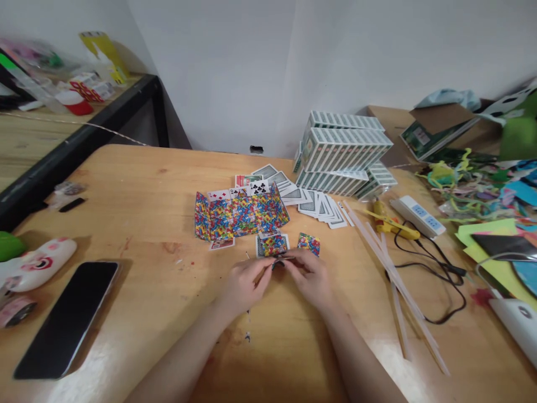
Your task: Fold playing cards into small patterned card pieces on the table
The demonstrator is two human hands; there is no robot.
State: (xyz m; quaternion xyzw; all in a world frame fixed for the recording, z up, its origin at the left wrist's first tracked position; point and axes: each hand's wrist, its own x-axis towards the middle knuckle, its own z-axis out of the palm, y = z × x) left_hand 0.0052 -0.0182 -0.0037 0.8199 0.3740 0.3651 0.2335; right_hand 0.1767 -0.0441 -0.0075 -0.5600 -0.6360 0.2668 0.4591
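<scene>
My left hand and my right hand meet near the table's middle. Both pinch a small, dark, bent piece between their fingertips; its kind is too small to make out. Just beyond it, a little multicoloured patterned piece rests on a playing card, partly hidden by my fingers. Another patterned piece lies beyond my right hand. Farther back stands a folded panel with the same bright pattern, its sides angled forward. Playing cards show above its top edge, and one more card lies at its front.
Loose playing cards fan out before stacked card boxes. Glue sticks, a yellow glue gun with a cord and a power strip lie right. A phone lies left; coloured scraps crowd the far right.
</scene>
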